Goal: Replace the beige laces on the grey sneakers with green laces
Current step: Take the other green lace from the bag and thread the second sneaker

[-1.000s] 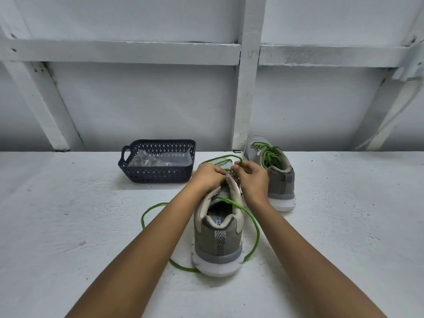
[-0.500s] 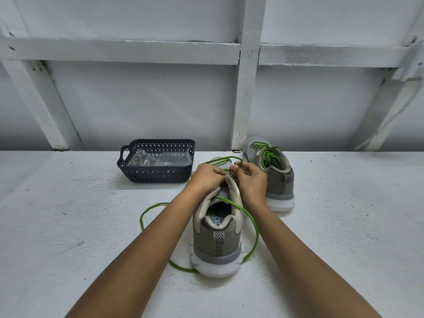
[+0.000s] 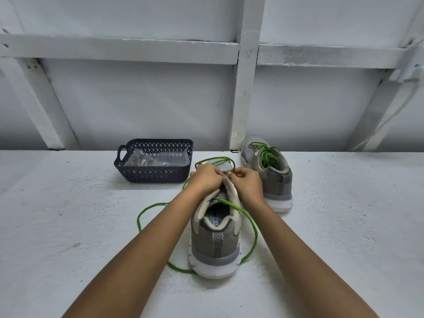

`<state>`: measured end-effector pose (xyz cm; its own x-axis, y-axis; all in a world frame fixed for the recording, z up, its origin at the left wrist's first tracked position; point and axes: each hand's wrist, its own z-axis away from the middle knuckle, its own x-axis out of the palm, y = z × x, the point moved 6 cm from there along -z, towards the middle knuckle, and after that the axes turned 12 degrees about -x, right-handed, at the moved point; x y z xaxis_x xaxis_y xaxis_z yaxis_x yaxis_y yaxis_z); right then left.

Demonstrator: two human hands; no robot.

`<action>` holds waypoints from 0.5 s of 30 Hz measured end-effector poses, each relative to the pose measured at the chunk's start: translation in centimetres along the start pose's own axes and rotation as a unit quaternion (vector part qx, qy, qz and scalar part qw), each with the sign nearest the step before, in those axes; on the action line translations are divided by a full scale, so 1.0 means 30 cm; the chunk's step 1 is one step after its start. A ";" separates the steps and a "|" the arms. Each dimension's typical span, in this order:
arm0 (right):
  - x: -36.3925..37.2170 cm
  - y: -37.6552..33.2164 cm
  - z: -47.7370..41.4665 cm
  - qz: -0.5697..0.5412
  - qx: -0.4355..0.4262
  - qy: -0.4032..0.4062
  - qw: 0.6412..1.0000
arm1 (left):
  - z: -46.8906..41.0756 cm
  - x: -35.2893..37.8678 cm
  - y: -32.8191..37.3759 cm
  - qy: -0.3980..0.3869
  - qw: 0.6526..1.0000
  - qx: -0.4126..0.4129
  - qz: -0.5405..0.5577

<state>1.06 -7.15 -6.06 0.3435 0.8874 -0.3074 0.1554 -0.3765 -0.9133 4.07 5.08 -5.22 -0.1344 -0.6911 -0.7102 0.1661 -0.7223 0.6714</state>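
Note:
A grey sneaker stands in front of me, heel toward the camera. A green lace loops loosely around it on the table and over its toe. My left hand and my right hand meet over the shoe's eyelet area, fingers pinched together at the lace; the exact grip is hidden by the fingers. A second grey sneaker with a green lace threaded in sits behind and to the right.
A dark blue perforated basket holding pale laces and clear plastic stands at the back left. White wall with wooden framing runs just behind the white table.
Both hands stay at the eyelets with small finger shifts. The lace loop over the toe has shifted slightly.

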 end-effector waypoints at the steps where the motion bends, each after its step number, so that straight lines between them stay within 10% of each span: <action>1: -0.001 -0.003 -0.002 0.006 0.006 -0.001 1.000 | 0.001 -0.003 0.002 0.003 1.000 0.004 -0.008; 10: -0.006 -0.012 -0.025 0.026 0.045 0.000 0.999 | 0.110 -0.196 -0.034 0.050 0.977 0.074 0.191; 15: -0.009 -0.032 -0.025 0.040 0.039 0.005 0.998 | 0.128 -0.281 -0.078 -0.076 0.788 0.064 0.607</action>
<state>1.53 -7.23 -4.89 0.3617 0.8520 -0.3786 0.0539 -0.4245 -0.9038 1.06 12.49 0.01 -0.0690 -0.8632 0.5001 0.1638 0.4847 0.8592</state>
